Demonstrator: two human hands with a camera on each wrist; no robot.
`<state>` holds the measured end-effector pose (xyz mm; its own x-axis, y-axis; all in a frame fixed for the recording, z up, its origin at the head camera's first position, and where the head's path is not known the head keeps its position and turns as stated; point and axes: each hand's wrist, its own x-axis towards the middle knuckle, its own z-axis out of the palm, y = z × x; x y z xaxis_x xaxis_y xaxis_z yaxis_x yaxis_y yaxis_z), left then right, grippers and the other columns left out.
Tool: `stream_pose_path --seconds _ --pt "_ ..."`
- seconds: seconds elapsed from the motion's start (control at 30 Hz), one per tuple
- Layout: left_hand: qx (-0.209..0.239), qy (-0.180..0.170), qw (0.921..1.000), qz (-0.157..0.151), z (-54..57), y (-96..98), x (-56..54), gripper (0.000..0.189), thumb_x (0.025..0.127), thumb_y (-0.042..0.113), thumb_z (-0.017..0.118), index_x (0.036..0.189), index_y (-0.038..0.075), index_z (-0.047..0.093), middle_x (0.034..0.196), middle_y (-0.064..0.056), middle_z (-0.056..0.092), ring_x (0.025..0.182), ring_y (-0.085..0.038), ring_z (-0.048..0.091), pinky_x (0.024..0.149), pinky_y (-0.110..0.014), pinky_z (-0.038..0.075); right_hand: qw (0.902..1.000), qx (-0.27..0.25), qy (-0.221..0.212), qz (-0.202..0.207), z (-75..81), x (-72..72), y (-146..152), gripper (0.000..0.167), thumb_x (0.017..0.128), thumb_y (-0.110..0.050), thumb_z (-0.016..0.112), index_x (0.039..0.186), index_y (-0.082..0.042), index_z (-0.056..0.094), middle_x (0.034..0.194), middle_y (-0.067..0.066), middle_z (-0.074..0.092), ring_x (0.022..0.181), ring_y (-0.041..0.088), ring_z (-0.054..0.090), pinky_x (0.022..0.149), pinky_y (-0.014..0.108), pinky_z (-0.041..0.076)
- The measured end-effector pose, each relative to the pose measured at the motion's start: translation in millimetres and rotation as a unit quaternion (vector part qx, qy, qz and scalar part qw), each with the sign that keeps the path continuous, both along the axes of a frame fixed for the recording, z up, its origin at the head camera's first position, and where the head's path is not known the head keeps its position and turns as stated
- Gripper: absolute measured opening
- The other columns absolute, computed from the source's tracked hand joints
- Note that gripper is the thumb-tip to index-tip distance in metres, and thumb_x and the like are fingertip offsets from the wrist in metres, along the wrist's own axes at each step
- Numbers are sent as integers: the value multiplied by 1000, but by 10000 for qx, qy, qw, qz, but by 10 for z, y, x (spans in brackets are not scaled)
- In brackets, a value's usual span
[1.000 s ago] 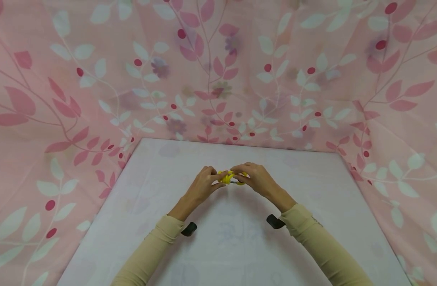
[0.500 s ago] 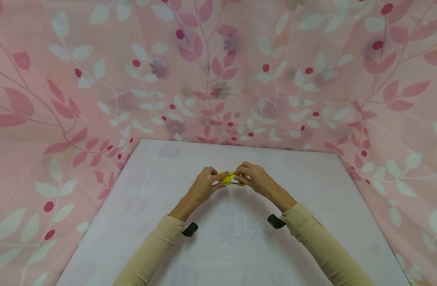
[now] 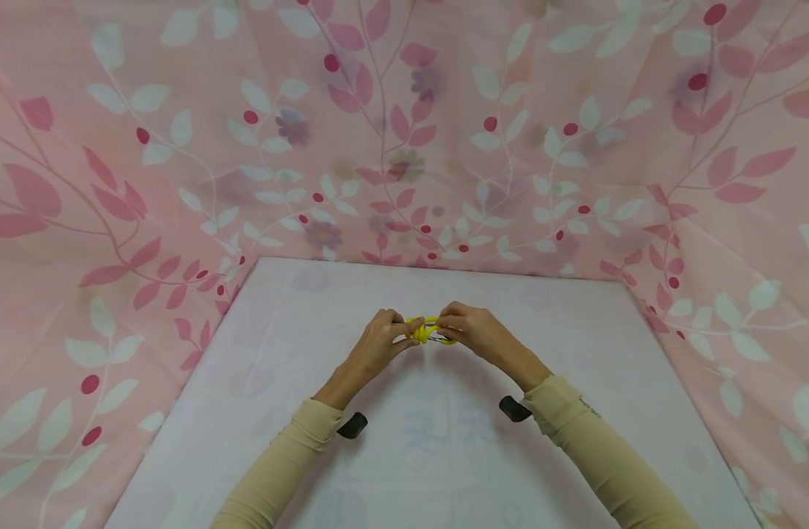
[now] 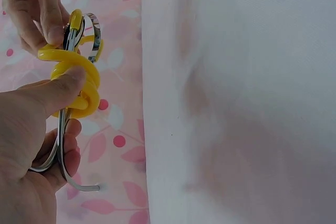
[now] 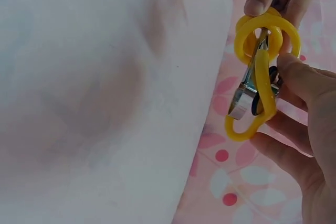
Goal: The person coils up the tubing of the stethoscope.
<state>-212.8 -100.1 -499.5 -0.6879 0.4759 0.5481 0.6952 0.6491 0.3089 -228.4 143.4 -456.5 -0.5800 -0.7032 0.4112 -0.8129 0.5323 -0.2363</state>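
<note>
A glossy yellow tube (image 4: pixel 92 85) is wound in several coils round a shiny metal object of unclear kind, held up over the far part of the table. Thin bent rods (image 4: pixel 61 140) stick out of the coils at one end, one ending in a hook-like curve. A flat curved metal band (image 5: pixel 241 100) and a dark part show at the other. My left hand (image 3: pixel 375 343) grips the coils, thumb pressed on top, fingers behind the rods. Thumb and fingers of my right hand (image 3: pixel 475 330) pinch the tube's loose end loop. Part of the contact is hidden.
The white-covered table (image 3: pixel 411 455) spreads beneath both arms. Pink leaf-patterned cloth (image 3: pixel 404 147) walls it in at the back and sides. A dark wrist mount (image 3: pixel 353 425) is at the left wrist, and another dark mount (image 3: pixel 513 408) at the right.
My right hand has shifted slightly along the yellow tube, and its fingers lie a little differently on the end. The left hand keeps its grip, nearly still. The head view has drifted a little.
</note>
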Motion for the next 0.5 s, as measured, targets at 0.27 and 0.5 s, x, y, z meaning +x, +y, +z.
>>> stream_pose_path --seconds 0.27,0.5 --pt "-42 -32 10000 -36 -20 7 -2 48 76 21 83 122 22 71 90 -6 61 83 -18 51 71 -28 48 9982 542 -249 103 29 -18 39 15 86 -17 75 100 -10 76 104 3 61 86 11 65 74 22 56" --pt "-120 -38 9999 -17 -13 20 -24 46 78 25 81 123 23 71 91 -5 61 83 -17 52 71 -27 48 9982 538 -279 41 29 -42 58 14 86 -18 75 97 -10 75 107 4 59 86 12 65 74 22 56"
